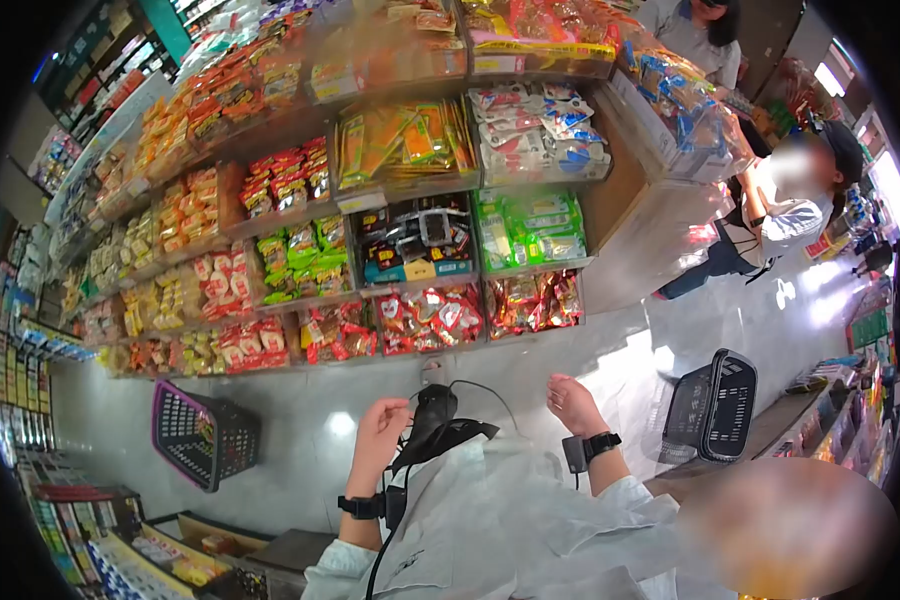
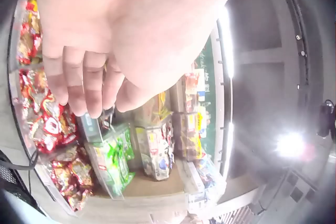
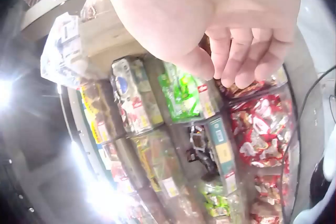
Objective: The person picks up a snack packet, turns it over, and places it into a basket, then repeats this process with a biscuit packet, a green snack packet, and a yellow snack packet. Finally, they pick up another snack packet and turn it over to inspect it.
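Observation:
My left hand (image 1: 378,440) hangs in front of my body with loosely bent fingers and nothing in them. To its right, my right hand (image 1: 576,405) is also bare of any object, its fingers relaxed. Both are apart from the tiered snack shelf (image 1: 610,205) ahead. The left wrist view has the left hand (image 2: 131,40) overlapping bins of red-wrapped sweets (image 2: 44,113) and green packets (image 2: 116,161). In the right wrist view, the right hand (image 3: 220,24) overlaps the edge of similar bins, with red packets (image 3: 261,129) below it.
A black basket with a purple rim (image 1: 206,435) stands on the floor at left, another black basket (image 1: 727,405) at right. A person in a cap (image 1: 795,205) stands beyond the shelf's right end, and another person (image 1: 700,35) farther back. Low shelves (image 1: 185,560) line the near side.

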Demonstrator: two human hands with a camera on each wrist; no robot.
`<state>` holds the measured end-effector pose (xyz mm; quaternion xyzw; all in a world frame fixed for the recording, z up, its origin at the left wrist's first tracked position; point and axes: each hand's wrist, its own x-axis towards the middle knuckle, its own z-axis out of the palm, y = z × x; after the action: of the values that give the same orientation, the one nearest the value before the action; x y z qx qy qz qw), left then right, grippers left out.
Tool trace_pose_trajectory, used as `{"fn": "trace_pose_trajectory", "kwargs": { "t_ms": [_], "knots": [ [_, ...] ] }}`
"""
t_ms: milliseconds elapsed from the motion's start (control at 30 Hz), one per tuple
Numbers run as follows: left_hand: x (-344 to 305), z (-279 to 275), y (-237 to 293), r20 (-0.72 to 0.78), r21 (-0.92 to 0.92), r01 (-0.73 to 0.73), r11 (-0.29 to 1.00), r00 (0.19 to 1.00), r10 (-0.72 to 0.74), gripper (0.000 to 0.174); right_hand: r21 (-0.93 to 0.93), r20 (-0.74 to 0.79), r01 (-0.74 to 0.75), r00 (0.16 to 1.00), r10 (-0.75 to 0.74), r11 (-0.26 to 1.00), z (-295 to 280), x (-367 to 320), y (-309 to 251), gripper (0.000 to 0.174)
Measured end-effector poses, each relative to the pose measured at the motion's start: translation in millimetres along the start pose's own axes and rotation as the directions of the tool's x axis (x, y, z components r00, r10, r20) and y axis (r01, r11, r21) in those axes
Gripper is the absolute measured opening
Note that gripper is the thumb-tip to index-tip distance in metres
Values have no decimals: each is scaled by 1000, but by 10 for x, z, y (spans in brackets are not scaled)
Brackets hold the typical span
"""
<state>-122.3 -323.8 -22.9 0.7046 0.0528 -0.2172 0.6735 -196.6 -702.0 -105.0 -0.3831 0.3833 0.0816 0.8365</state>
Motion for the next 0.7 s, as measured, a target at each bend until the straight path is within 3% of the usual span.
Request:
{"fn": "trace_pose_trajectory", "kwargs": {
  "t_ms": [133, 233, 267, 333, 433, 567, 700],
  "knots": [
    [-729, -286, -209, -227, -25, 77, 997, 971, -80, 19, 127, -50, -164, 984, 172, 978, -434, 135, 324, 23],
    [-1079, -489, -393, -396, -52, 116, 992, 909, -127, 17, 139, -121, -166, 976, 183, 976, -809, 431, 749, 9],
    [-1175, -523, -376, -404, -39, 107, 994, 908, -113, 18, 225, -103, -221, 963, 249, 949, -932, 488, 883, 4],
    [-1335, -571, -344, -394, -53, 98, 994, 912, -111, 18, 377, -51, -321, 930, 365, 869, -1050, 519, 1040, 14],
    [-1519, -687, -441, -402, -51, 62, 997, 912, -77, 17, 348, -18, -351, 924, 381, 869, -851, 402, 1314, 26],
    [-1837, -898, -694, -432, -91, 45, 995, 898, -80, 18, 207, -84, -437, 884, 461, 875, -543, 439, 1673, 22],
    [-2333, -1319, -1054, -485, -176, 27, 984, 867, -110, 19, 29, -52, -412, 909, 413, 911, -61, 376, 1974, 21]
  ]
}}
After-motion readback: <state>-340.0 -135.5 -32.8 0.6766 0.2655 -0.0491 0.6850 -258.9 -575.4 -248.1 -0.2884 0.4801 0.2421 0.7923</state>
